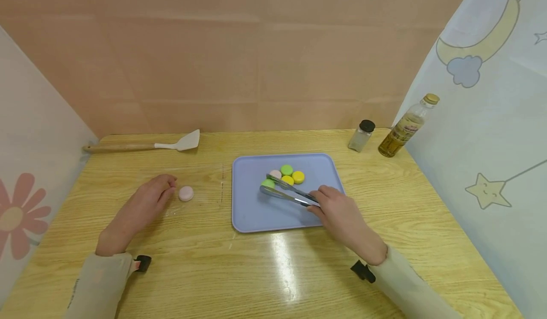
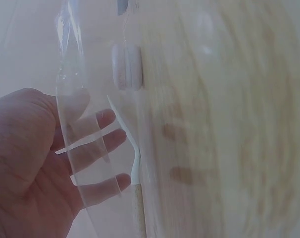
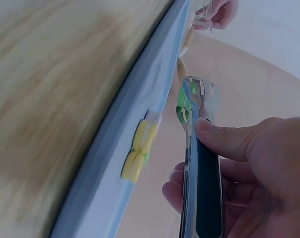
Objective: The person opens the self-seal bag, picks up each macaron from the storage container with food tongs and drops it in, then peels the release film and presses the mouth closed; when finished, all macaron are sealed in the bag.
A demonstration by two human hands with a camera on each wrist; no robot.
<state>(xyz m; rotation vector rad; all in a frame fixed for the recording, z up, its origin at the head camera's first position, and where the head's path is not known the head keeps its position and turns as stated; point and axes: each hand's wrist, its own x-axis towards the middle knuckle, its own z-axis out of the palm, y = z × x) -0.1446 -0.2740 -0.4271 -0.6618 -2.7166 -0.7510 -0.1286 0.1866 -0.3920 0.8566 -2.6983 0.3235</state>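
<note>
My right hand (image 1: pixel 342 214) grips metal tongs (image 3: pixel 208 183) with dark handle panels, thumb pressed along one arm. Between the tong tips is a green macaron (image 3: pixel 182 101), raised off the lilac tray (image 1: pixel 252 217). Two yellow macarons (image 1: pixel 298 177), a pale pink one (image 1: pixel 275 173) and another green one (image 1: pixel 286 170) sit together on that tray. On the left, my left hand (image 1: pixel 143 207) holds the edge of a clear plastic bag (image 2: pixel 85 163), its fingers showing through the film. Inside the bag lies a pale pink macaron (image 1: pixel 185 193), just right of the fingertips.
At the back left lies a spatula (image 1: pixel 188 142) with a white head and wooden handle. A small black-capped jar (image 1: pixel 361 136) and an oil bottle (image 1: pixel 401 131) with a gold cap stand at the back right. Curtains border the wooden table (image 1: pixel 205 271) at the back and sides.
</note>
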